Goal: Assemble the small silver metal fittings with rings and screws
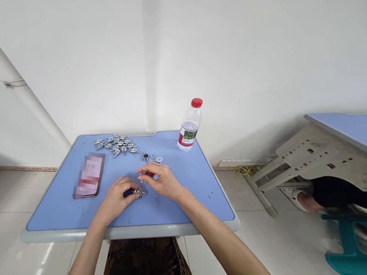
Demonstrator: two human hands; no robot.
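Note:
Near the front middle of the blue desk, my left hand (117, 197) pinches a small metal part (140, 193) against the desktop, with something dark blue beside its fingers. My right hand (160, 180) is just above and to the right, its fingertips closed on the handle of a small screwdriver (142, 178) whose shaft points down at the metal part. Behind my hands lie a metal piece with a round black end (145, 156) and another small metal piece (157, 159). A pile of similar metal pieces (117, 145) sits at the back left.
A phone (90, 176) lies on the desk's left side. A red-capped water bottle (189, 127) stands at the back right edge. White wall rises behind the desk (176, 227). To the right are another desk (362, 131), a teal stool (352, 257) and a person's foot (304, 201).

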